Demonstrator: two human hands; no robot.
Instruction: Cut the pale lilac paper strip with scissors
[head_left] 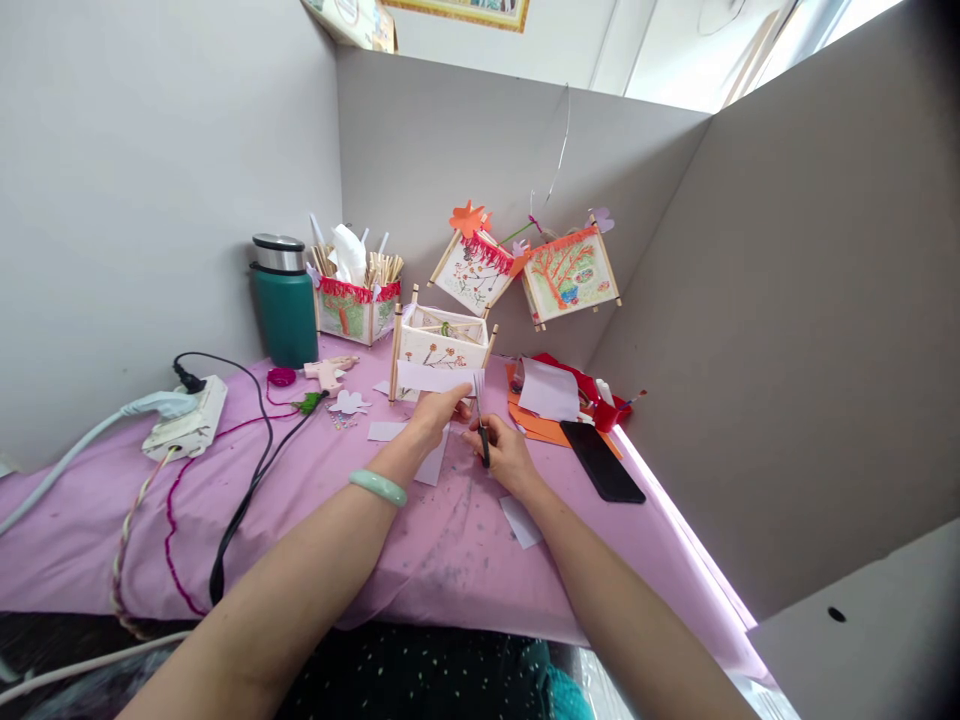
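Observation:
My left hand is closed on a long pale lilac paper strip, held level near its right end. That end shows several narrow cuts. My right hand grips small scissors with black handles, their blades pointing up at the cut end of the strip. Just behind the strip stands a white box with wooden corner sticks and painted flowers. Lilac paper pieces lie on the pink cloth beneath and beside my hands.
A green bottle, a decorated stick holder, a glue gun and a power strip stand or lie left. Right are a black phone and orange paper. Two decorated boxes hang behind.

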